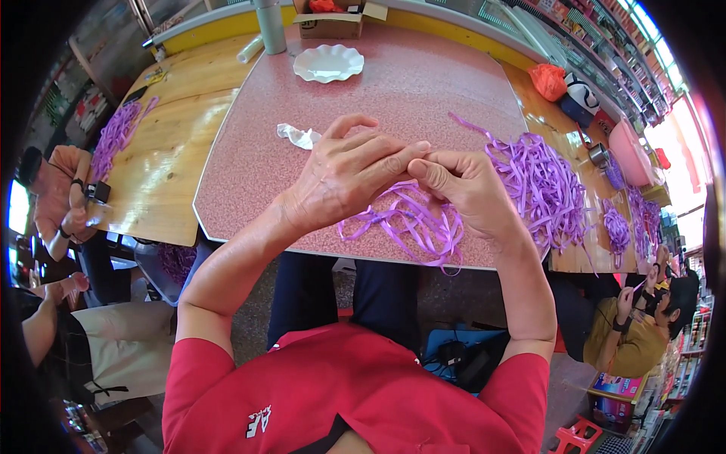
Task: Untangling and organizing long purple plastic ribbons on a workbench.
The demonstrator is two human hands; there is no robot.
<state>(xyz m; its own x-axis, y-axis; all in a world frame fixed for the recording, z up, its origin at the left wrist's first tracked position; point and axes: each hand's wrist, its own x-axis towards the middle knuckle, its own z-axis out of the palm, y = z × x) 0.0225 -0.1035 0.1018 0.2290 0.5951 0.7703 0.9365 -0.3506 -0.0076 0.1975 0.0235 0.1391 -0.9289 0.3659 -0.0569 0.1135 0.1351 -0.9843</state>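
Observation:
My left hand (352, 170) and my right hand (473, 185) meet above the near part of the pink speckled table, fingertips pinched together. A purple ribbon (401, 219) runs up behind the fingers and lies in loose loops below them, some of it over the table's front edge. What sits exactly between the fingertips is hidden. Right of my right hand lies a large tangled heap of purple ribbons (537, 189). A crumpled white tissue (299, 136) rests just beyond my left wrist.
A white scalloped plate (328, 63), a pale green flask (270, 26) and a cardboard box (330, 26) stand at the back. People sit at wooden tables on both sides, with more purple ribbon (117, 140) there. A pink basin (630, 151) is at far right.

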